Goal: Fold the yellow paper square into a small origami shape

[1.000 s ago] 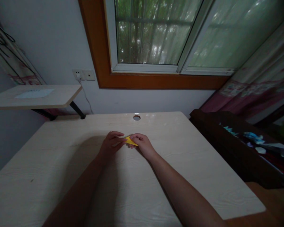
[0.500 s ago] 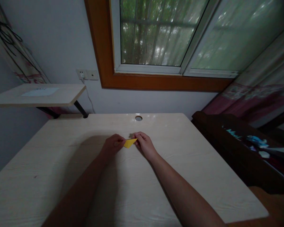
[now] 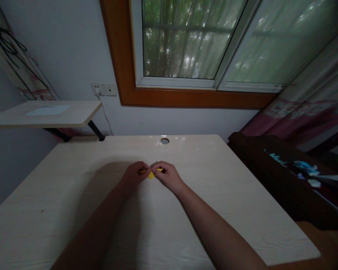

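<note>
A small piece of folded yellow paper (image 3: 151, 175) is pinched between my two hands over the pale wooden desk (image 3: 186, 217). My left hand (image 3: 134, 174) is closed on its left part, with thumb and fingers pressed together. On the other side, my right hand (image 3: 166, 174) pinches the paper close to its middle, and the two thumbs nearly meet. A yellow corner points down toward me between the hands, and bits of yellow show past the fingers on both sides. Fingers cover most of the paper, so its full shape is hidden.
A round cable hole (image 3: 165, 141) is set near the desk's far edge. At the left rises a small shelf (image 3: 81, 116) on black legs with a paper sheet (image 3: 47, 110) on it. Dark wooden furniture (image 3: 259, 161) with assorted items stands beyond the right edge.
My right hand has slid left along the yellow paper toward my left hand, covering more of it. The left hand has hardly moved and keeps its pinch.
</note>
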Tool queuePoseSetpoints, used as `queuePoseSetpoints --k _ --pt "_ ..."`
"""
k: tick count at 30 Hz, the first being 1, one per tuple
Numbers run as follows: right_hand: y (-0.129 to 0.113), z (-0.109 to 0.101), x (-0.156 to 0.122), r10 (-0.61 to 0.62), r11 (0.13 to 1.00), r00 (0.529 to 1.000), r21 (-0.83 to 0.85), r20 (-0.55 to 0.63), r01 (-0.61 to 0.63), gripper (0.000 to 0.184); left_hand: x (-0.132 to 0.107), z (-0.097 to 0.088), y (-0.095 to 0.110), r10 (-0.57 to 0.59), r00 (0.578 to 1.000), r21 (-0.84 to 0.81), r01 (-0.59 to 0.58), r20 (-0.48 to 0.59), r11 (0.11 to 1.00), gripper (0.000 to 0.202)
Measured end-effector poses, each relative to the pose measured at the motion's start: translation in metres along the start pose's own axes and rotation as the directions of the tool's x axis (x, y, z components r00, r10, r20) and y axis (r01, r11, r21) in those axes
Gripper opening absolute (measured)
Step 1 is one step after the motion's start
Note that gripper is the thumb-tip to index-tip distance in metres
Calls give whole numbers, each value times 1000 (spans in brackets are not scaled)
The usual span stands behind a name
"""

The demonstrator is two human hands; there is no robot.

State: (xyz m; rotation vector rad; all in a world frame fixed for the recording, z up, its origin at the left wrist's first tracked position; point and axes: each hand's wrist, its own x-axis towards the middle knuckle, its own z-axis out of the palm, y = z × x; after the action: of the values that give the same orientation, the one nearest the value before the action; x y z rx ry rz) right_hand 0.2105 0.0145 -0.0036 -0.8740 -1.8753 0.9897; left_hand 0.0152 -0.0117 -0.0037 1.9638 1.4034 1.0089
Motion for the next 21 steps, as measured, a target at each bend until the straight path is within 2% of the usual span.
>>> queuePoseSetpoints --k 6,10,15,21 --pt "-1 2 -1 -55 997 998 -53 -1 55 11 0 2 0 85 996 117 -85 9 989 13" --pt "-5 3 -3 -86 992 996 -92 -15 84 10 0 1 2 133 991 118 -132 1 984 12" --pt "-7 -5 -2 -108 977 993 -187 -44 98 11 1 -1 6 63 997 104 -59 -34 993 14" --pt "1 -16 -1 -29 984 971 -176 -238 -14 9 0 -6 11 -13 997 35 16 -71 999 17"
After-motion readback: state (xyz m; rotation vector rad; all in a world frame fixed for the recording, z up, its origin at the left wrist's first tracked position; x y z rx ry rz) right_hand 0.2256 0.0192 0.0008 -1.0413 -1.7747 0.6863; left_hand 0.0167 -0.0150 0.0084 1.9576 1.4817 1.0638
